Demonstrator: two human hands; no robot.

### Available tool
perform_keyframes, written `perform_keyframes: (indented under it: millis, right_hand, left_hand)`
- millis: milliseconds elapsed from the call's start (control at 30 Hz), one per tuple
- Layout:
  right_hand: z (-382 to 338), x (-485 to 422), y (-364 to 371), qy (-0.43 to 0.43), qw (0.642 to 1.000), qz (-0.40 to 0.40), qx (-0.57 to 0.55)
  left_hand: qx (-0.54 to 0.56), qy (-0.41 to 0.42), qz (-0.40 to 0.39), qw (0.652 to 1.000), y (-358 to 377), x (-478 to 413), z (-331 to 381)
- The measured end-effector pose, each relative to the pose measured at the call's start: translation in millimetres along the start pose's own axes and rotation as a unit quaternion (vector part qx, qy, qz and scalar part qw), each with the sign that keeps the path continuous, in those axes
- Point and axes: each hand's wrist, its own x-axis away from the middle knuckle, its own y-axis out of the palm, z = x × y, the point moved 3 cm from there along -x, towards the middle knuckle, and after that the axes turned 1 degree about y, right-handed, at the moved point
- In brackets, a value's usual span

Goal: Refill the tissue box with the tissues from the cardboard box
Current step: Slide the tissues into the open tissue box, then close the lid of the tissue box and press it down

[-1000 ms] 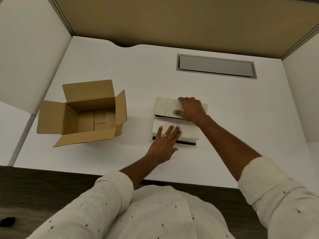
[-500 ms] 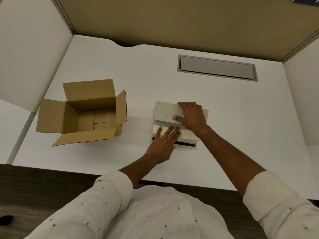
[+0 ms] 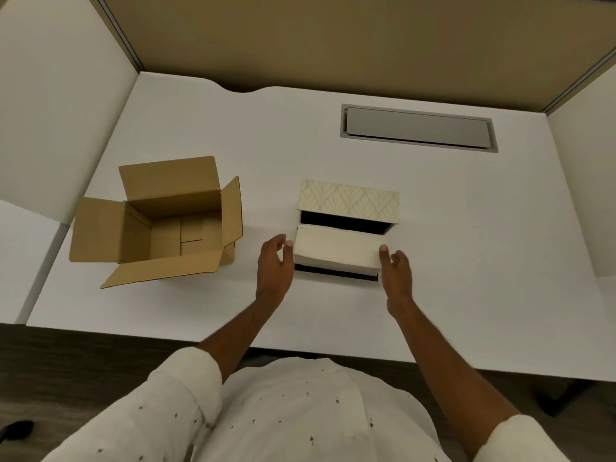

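The tissue box (image 3: pixel 343 223) lies open in the middle of the white desk, its leaf-patterned lid (image 3: pixel 349 201) tipped back on the far side. A cream stack of tissues (image 3: pixel 336 251) sits in it, with dark gaps in front and behind. My left hand (image 3: pixel 273 270) is at the stack's left end, thumb tip touching its corner. At the right end is my right hand (image 3: pixel 397 273), one fingertip on the edge. Both hands have their fingers apart. The brown cardboard box (image 3: pixel 173 203) stands to the left, flaps open, only its bare bottom showing.
A grey cable hatch (image 3: pixel 416 128) is set into the desk (image 3: pixel 483 261) at the back right. Partition walls (image 3: pixel 60 111) close the desk off at the left, back and right. The desk's front edge runs just before my body.
My right hand has come off the patterned lid and my left hand off the top of the stack. Both now sit at the stack's ends, and the lid stands further open.
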Motion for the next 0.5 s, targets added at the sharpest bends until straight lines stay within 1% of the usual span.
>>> perform_keyframes:
  millis: [67,133,167,233,333,500]
  right_hand:
    - [2.6,-4.2,6.0,0.011,0.999,-0.044,-0.002]
    - [1.1,-3.9,11.0,0.008,0.998,-0.066,-0.016]
    - [-0.4,-3.5,12.5,0.007,0.997,-0.069,-0.021]
    - [-2.3,-4.2,14.2,0.009,0.997,-0.070,-0.025]
    - [-4.0,-6.8,13.7,0.013,0.997,-0.068,-0.024]
    - [-5.4,-6.7,12.8,0.001,0.998,-0.057,-0.017]
  left_hand:
    - [0.007,-0.075,-0.068,0.995,6.6,-9.2,4.3]
    - [0.047,-0.152,-0.146,0.977,14.7,-13.9,8.0]
    - [0.073,-0.178,-0.168,0.967,18.2,-15.2,9.4]
    - [0.097,-0.198,-0.183,0.958,23.9,-16.8,10.9]
    - [0.094,-0.209,-0.195,0.954,32.1,-17.4,10.0]
    - [0.117,-0.241,-0.180,0.946,34.3,-19.7,4.5]
